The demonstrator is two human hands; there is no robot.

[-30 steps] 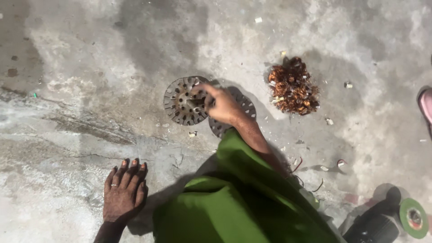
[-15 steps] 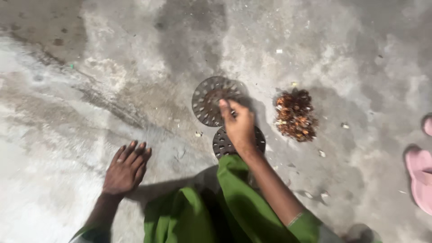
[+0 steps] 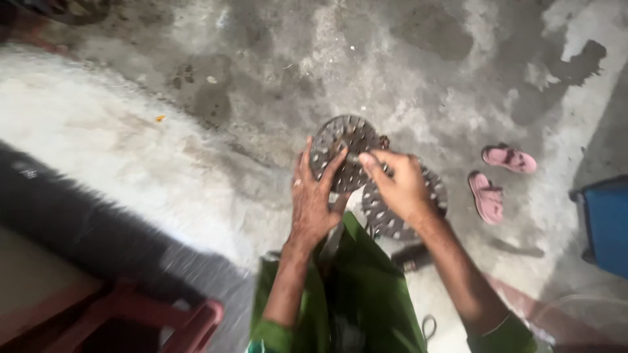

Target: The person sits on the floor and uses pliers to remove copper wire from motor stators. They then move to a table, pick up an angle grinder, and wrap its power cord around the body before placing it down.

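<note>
My left hand [image 3: 313, 199] holds a round, dark metal disc [image 3: 340, 140] full of small holes, fingers spread across its lower left face. The thumb and forefinger of my right hand [image 3: 400, 186] pinch near that disc's middle. A second perforated disc [image 3: 394, 222] shows under and behind my right palm, overlapping the first; I cannot tell whether it is held or lies on the floor. Green sleeves [image 3: 356, 287] cover both my forearms.
Stained concrete floor [image 3: 216, 85] lies all around. Two pink sandals [image 3: 509, 158] [image 3: 485, 196] rest to the right of my hands. A blue box [image 3: 605, 225] stands at the right edge. Reddish furniture [image 3: 163, 320] is blurred at the bottom left.
My left hand left the floor and came up onto the perforated disc. The view swung; the brown pile of scraps is gone from sight, and both sandals and the blue box now show.
</note>
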